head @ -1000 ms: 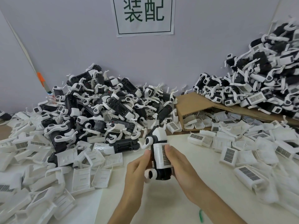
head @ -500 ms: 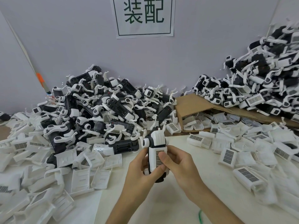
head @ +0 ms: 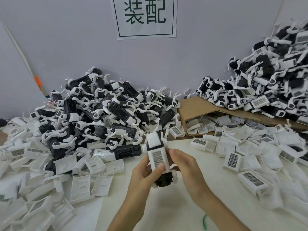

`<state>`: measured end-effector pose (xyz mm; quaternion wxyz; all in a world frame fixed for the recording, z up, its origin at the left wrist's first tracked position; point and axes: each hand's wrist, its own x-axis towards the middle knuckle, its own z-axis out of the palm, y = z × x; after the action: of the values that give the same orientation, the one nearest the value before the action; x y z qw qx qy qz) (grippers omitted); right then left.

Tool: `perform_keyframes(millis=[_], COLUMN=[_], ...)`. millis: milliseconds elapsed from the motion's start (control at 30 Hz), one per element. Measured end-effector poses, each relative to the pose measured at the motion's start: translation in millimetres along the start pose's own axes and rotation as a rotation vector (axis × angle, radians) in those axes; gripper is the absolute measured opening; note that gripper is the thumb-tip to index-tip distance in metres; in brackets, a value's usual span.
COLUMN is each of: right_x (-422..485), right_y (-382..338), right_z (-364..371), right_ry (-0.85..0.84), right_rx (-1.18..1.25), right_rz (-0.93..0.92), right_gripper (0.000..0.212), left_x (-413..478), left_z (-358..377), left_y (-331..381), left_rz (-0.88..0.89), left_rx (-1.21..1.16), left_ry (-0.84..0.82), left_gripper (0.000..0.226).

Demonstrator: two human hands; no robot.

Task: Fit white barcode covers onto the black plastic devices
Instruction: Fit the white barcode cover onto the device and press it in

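I hold one black plastic device [head: 164, 180] upright above the table, between both hands. A white barcode cover [head: 157, 156] lies on its front face, barcode toward me. My left hand [head: 143, 174] grips it from the left, thumb pressed on the cover's lower part. My right hand [head: 186, 169] wraps its right side from behind. The device's black lower end and a white wheel-like knob show below my fingers.
A big heap of black devices [head: 103, 110] fills the back left. Loose white covers [head: 80, 180] spread at the left and right [head: 233, 159]. A cardboard sheet [head: 196, 105] carries another device heap [head: 266, 87] at the right. A paper sign [head: 145, 15] hangs on the wall.
The device has tilted and turned in my hands, its top now leaning left. My left thumb slid onto the cover's front; my right fingers moved behind the device.
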<state>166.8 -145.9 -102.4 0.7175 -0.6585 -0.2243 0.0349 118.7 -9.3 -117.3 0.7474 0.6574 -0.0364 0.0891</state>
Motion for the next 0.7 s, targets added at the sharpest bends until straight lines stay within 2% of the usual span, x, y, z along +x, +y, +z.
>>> perform_keyframes(millis=[100,233,433,700], right_x=[-3,-10,-11,-8], right_y=[1,5,12,8], right_z=[4,17,17,8], right_ry=[-0.092,-0.123,-0.037,-0.106], right_rx=[-0.065,-0.214,-0.321,-0.276], right_rz=[-0.006,-0.077,-0.146,-0.122], right_gripper=[0.039,0.052,0.039,0.036], left_x=[2,3,3,0], left_z=[-6,-9,-3,2], left_y=[2,2,-2,-1], left_rz=[-0.058,-0.107,-0.101,-0.021], left_rx=[-0.167,-0.267,-0.227,-0.093], left_ry=[-0.029,0.074,0.147,0.180], left_gripper=[0.050,0.051,0.054,0.044])
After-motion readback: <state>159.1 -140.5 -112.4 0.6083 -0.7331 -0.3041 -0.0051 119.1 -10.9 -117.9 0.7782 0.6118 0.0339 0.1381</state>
